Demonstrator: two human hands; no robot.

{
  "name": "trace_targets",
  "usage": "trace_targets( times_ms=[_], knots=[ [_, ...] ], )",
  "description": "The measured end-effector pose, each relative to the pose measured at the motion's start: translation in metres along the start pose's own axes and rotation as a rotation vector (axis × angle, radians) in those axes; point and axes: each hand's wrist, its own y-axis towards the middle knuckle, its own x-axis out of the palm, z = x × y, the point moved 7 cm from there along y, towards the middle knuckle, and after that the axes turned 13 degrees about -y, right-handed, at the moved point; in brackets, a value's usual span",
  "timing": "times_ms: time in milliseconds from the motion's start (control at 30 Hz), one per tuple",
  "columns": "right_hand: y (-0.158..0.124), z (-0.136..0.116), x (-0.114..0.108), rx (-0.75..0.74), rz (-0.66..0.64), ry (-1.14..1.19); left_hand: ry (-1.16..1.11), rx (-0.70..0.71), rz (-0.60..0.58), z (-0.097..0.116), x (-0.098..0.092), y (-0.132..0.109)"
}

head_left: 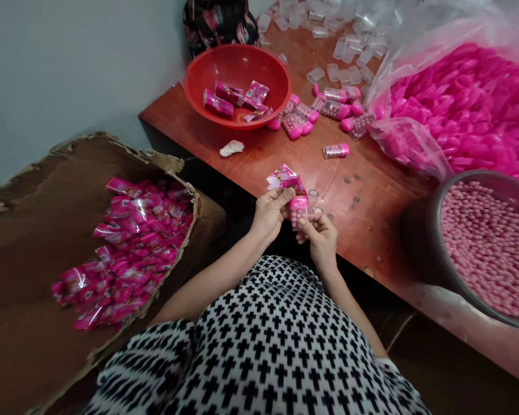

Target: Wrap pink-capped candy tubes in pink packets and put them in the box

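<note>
Near the table's front edge, my left hand (270, 214) pinches a pink printed wrapper (284, 176) between thumb and fingers. My right hand (319, 233) grips the lower end of a clear bottle (299, 217) filled with pink beads. The bottle's pink cap end points up, against the wrapper, beside my left thumb. How far the wrapper covers the bottle is hard to tell. On the table beyond my hands lies a single filled bottle (336, 150) with a pink cap.
A red bowl (237, 118) holds several wrappers. Filled bottles (294, 124) and clear empty containers (350, 49) lie behind. Pink caps fill a plastic bag (458, 109); a bucket (436, 230) of beads stands right. At left, a cardboard box (30, 242) holds wrapped bottles (134, 248).
</note>
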Motion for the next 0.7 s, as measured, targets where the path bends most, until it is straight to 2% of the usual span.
trace_targets(
  times_ms=[233, 433, 567, 700],
  knots=[
    [-0.002, -0.007, -0.003, -0.115, 0.075, -0.083, 0.174, -0.065, -0.038, -0.007, -0.001, -0.004],
    [0.009, -0.004, -0.01, -0.117, 0.095, -0.046, 0.23, -0.123, -0.046, -0.019, -0.001, -0.011],
    [0.015, 0.004, -0.008, -0.048, 0.01, 0.109, 0.212, -0.102, -0.042, -0.018, -0.002, -0.013],
    [0.013, 0.005, -0.003, -0.03, -0.09, 0.22, 0.099, -0.11, -0.007, -0.012, -0.007, -0.012]
  ],
)
